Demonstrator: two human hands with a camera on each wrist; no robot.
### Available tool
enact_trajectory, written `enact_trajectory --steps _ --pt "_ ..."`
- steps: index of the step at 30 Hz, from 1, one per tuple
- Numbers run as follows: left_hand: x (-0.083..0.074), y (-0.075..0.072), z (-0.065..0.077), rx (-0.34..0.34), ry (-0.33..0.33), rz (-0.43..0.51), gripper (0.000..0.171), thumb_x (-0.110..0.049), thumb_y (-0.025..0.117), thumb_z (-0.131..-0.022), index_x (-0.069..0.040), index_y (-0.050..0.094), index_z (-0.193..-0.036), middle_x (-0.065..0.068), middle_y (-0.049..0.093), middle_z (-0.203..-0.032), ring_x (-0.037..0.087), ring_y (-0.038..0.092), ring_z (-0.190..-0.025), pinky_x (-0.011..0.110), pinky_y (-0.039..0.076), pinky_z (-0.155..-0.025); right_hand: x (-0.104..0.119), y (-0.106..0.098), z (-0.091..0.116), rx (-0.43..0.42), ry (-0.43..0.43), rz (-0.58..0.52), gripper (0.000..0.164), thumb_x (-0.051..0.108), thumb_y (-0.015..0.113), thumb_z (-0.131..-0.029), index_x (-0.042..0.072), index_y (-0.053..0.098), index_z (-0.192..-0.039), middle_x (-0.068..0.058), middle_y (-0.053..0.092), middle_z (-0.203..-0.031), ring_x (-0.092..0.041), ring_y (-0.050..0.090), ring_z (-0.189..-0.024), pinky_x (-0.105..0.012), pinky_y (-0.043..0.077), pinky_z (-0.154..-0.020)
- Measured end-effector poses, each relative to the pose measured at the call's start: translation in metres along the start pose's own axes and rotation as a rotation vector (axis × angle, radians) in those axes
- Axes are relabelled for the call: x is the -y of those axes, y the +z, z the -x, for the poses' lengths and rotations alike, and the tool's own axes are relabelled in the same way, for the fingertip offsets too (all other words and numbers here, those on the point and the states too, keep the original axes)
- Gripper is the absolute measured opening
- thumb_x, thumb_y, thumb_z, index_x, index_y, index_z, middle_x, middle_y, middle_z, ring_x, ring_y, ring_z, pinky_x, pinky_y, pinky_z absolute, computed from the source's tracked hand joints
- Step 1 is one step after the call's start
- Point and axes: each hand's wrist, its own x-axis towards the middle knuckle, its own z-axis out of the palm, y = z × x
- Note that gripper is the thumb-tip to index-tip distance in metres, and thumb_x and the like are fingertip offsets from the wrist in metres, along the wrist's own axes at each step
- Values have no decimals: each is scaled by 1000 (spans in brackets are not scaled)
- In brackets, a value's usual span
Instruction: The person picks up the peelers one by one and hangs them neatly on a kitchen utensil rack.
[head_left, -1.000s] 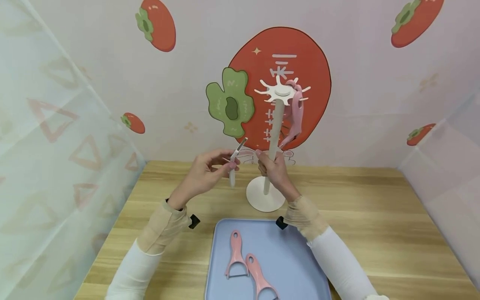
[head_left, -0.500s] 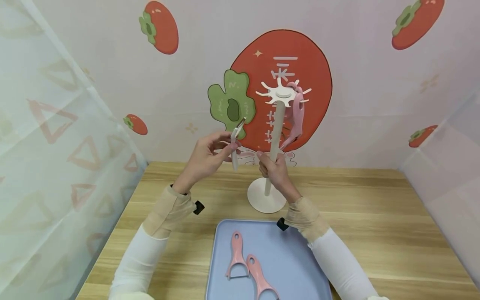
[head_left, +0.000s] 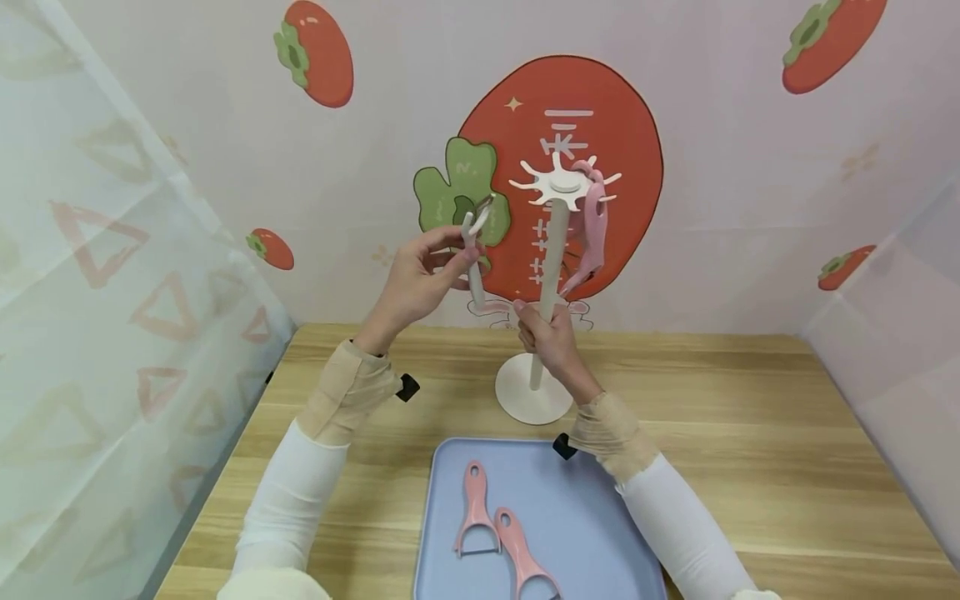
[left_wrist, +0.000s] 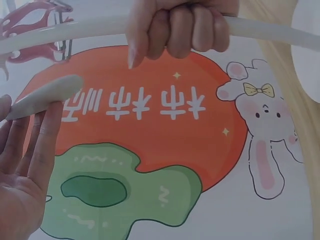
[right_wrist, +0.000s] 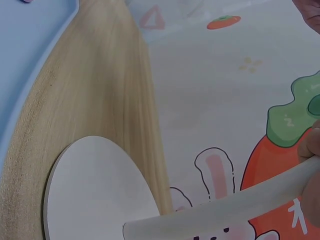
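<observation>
My left hand pinches a white peeler between thumb and fingers, its head up, left of the white rack. In the left wrist view the white peeler's handle lies along the fingers. My right hand grips the rack's pole, and in the left wrist view the right hand's fingers curl round it. Pink peelers hang from the right-hand hooks of the rack's star-shaped top; they overlap, so I cannot tell how many.
A blue tray lies at the table's front. On it rest two pink peelers, one on the left and one beside it. The rack's round base stands on the wooden table, before a printed wall.
My left hand has risen with the white peeler, up toward the level of the rack's top. My right hand stays on the pole, and the rack has not moved.
</observation>
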Motion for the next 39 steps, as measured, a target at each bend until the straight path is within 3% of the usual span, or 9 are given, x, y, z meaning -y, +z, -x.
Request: enact_trajectory --steps 3,11,13,20,25,31,39 --pt "-2 -2 -5 -11 7 28 34 -12 65 -99 6 65 -128 26 69 -113 36 75 -91 42 63 -71 0 1 -1 -2 0 15 58 28 60 -101 8 38 -51 0 28 -43 -14 24 -34 -28 17 -35" --pt "-4 3 -11 -56 -5 43 36 -13 69 -97 6 69 -127 8 76 -111 28 75 -101 41 63 -73 2 1 1 -7 7 14 59 29 59 -101 6 37 -52 -1 28 -43 -15 25 -35 -29 17 -35" --pt "-5 4 -13 -62 -6 43 37 -13 69 -97 8 69 -127 8 76 -112 24 74 -102 40 63 -72 2 0 1 -7 4 17 59 27 58 -102 5 37 -52 -1 29 -43 -15 25 -35 -28 18 -35" --pt "-7 5 -20 -76 23 53 38 -14 69 -97 9 67 -127 14 74 -112 36 73 -99 40 63 -72 2 -1 1 -5 -9 12 57 20 56 -103 6 38 -52 0 29 -43 -14 25 -34 -28 18 -35" --pt "-9 6 -21 -93 34 65 35 -15 70 -97 6 69 -125 10 74 -110 42 70 -98 39 63 -74 1 1 1 -4 -4 6 56 18 56 -103 4 38 -52 0 30 -43 -13 26 -34 -28 19 -35" --pt "-12 10 -25 -87 33 63 37 -17 70 -97 5 69 -126 22 71 -112 33 72 -93 38 63 -75 1 2 2 -12 10 4 57 23 58 -102 1 38 -53 0 30 -43 -13 26 -35 -28 18 -35" --pt "-16 14 -32 -102 44 63 37 -15 70 -97 1 70 -129 10 75 -109 32 73 -94 37 63 -75 3 1 2 -3 2 41 56 23 56 -104 2 40 -54 2 33 -44 -13 29 -36 -28 20 -36"
